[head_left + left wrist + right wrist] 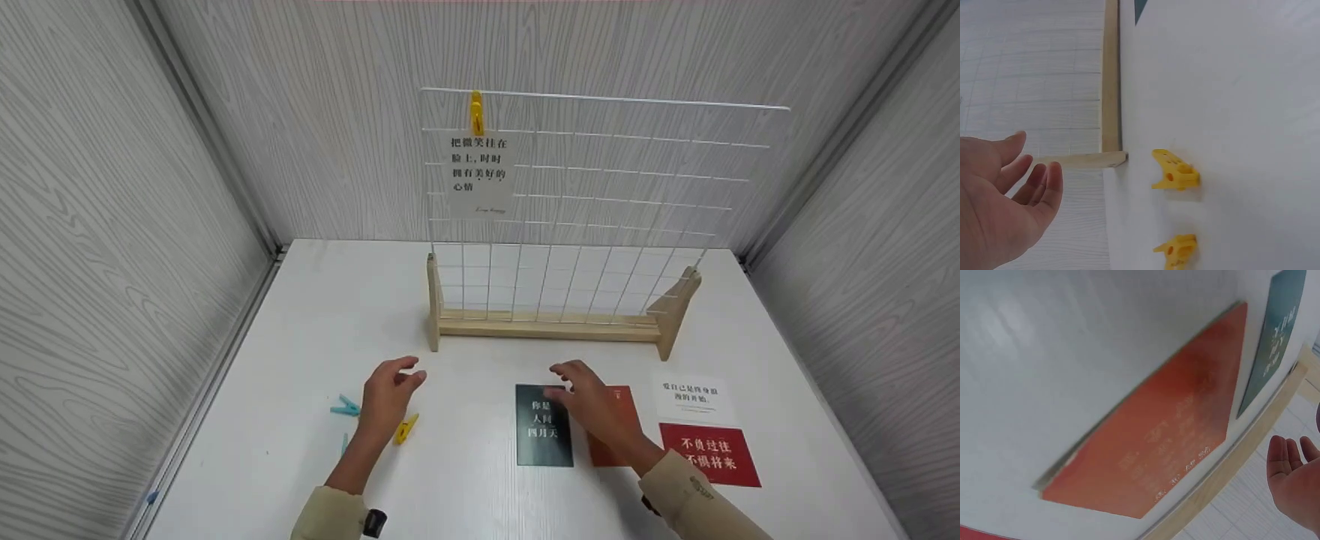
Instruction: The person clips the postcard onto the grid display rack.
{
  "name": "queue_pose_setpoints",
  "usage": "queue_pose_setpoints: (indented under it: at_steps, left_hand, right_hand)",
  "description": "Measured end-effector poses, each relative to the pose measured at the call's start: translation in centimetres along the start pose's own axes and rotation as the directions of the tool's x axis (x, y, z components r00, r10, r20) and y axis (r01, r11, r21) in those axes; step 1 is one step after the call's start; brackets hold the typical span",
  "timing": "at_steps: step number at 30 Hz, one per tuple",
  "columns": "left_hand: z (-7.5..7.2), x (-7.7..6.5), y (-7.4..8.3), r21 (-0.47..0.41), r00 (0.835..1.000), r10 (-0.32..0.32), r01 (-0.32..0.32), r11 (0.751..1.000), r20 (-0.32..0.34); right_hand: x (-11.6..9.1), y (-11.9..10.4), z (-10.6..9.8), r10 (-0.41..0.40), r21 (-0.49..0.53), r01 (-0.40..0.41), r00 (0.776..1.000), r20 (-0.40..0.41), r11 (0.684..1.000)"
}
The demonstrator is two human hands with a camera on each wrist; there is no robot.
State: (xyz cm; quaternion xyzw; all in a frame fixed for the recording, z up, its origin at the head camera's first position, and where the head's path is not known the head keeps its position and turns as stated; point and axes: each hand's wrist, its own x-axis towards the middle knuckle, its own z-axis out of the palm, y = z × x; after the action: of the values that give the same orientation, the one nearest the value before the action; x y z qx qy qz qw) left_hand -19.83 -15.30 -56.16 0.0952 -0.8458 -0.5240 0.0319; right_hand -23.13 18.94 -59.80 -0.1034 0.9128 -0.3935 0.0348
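Note:
My left hand (388, 391) hangs over the table with fingers loosely bent and nothing between them. Near it lies a yellow clip (406, 429); the left wrist view shows a second yellow clip (1180, 251). Blue clips (346, 406) lie to its left, one partly hidden by the forearm. My right hand (589, 397), also holding nothing, is over the cards with its fingertips by the top of a dark green card (543, 442). An orange-red card (1168, 433) lies beside it, partly covered by that hand and forearm in the head view.
A white wire grid (600, 169) stands in a wooden base (547, 330) at the back. A yellow clip (477, 112) holds a pale printed card (482, 199) on its upper left. At the right lie a white card (694, 397) and a red card (739, 457). Walls enclose three sides.

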Motion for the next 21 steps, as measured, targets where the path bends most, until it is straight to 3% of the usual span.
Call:
queue_pose_setpoints:
  at_steps: [14,21]
  left_hand:
    - [0.2,-2.1,-3.9,0.122,0.994,-0.098,0.093,0.988,0.037]
    - [0.1,-2.9,-5.1,0.172,0.996,-0.083,0.076,0.982,0.038]
  right_hand:
    - [-0.4,1.6,1.4,-0.024,-0.207,0.031,0.999,0.035,0.978]
    - [-0.2,1.9,1.7,-0.041,-0.314,0.05,0.998,0.038,0.948]
